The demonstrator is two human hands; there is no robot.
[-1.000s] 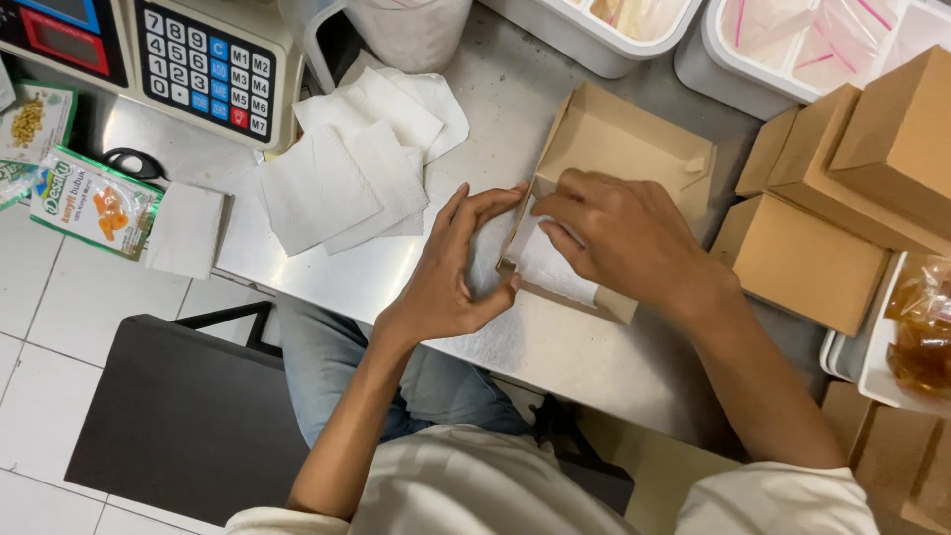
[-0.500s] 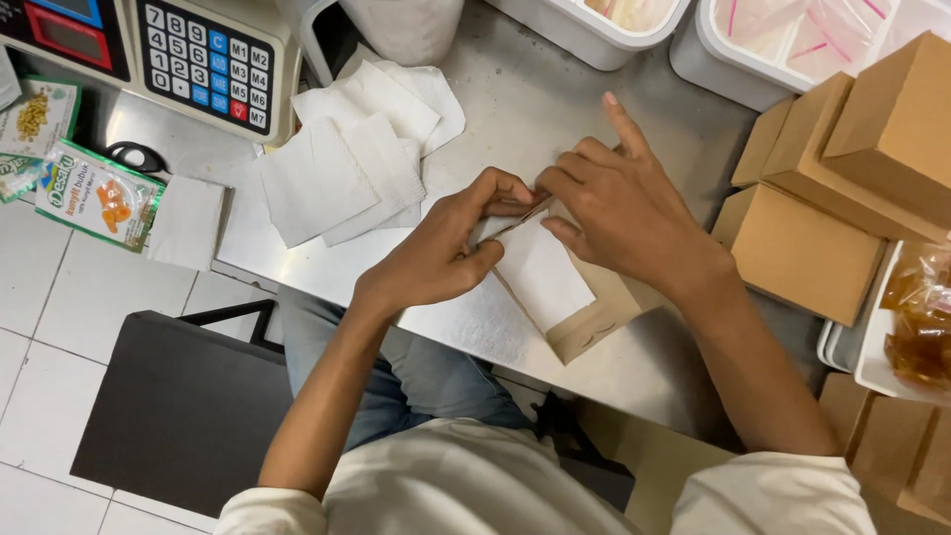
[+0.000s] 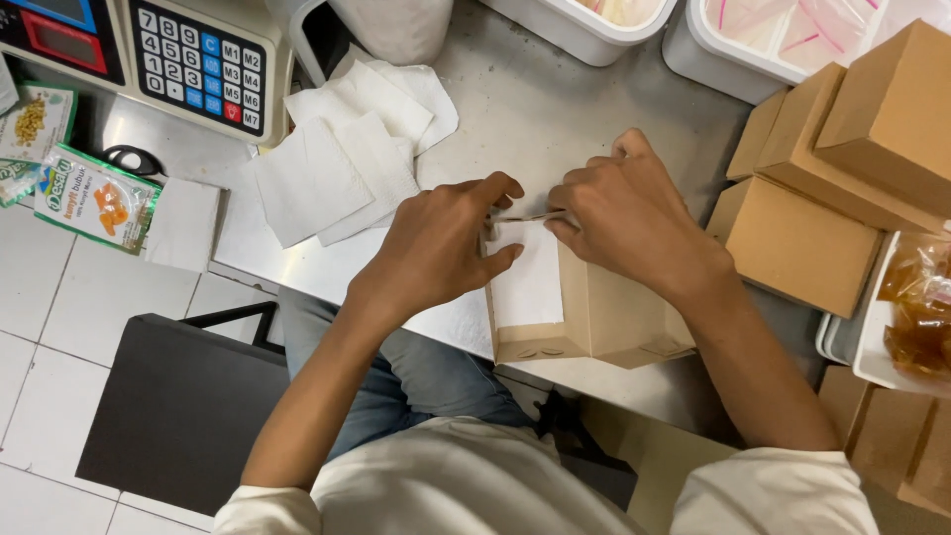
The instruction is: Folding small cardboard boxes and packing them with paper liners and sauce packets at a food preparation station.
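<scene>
A brown cardboard food box (image 3: 614, 322) stands at the near edge of a steel table (image 3: 555, 109), with a white paper liner (image 3: 530, 282) showing on its left side. My left hand (image 3: 441, 248) pinches the top edge of the box and liner from the left. My right hand (image 3: 629, 213) grips the same top edge from the right, fingers curled over the lid. The fingertips of both hands almost meet above the box.
Several loose white paper sheets (image 3: 342, 163) lie left of the box. A scale with a keypad (image 3: 198, 59) stands at the far left. Closed brown boxes (image 3: 842, 188) are stacked at right, beside white tubs (image 3: 763, 40) and a bagged amber food (image 3: 921, 312). A dark stool (image 3: 178, 406) sits below.
The open box was folded up and turned so it stands closed at the table's edge. Both hands shifted from pressing the liner inside to pinching the top edge.
</scene>
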